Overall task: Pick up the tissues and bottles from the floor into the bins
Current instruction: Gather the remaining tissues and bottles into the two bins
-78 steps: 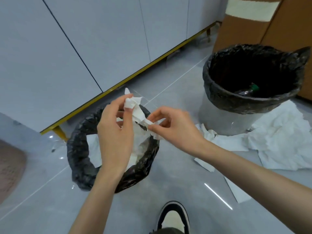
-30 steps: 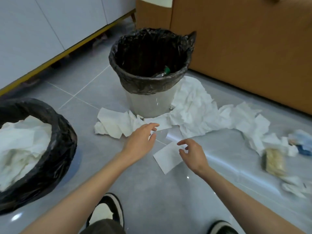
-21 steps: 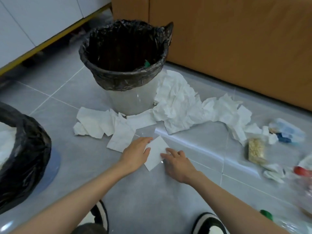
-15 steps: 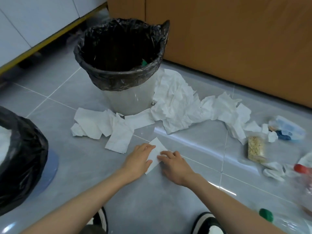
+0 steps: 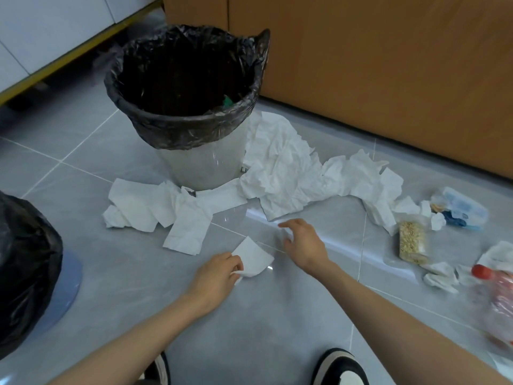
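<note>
Right hand (image 5: 304, 243) lifted off, released | left hand (image 5: 219, 273) pinches tissue (image 5: 252, 258) (corner hidden) | bottle (image 5: 497, 298) blurred

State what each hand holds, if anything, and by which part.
The left hand pinches the small tissue sheet by its near-left corner; the right hand holds nothing.

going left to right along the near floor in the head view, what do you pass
black-lined bin → left hand → small tissue it pinches → right hand → clear packet of grains → red-capped bottle
</note>
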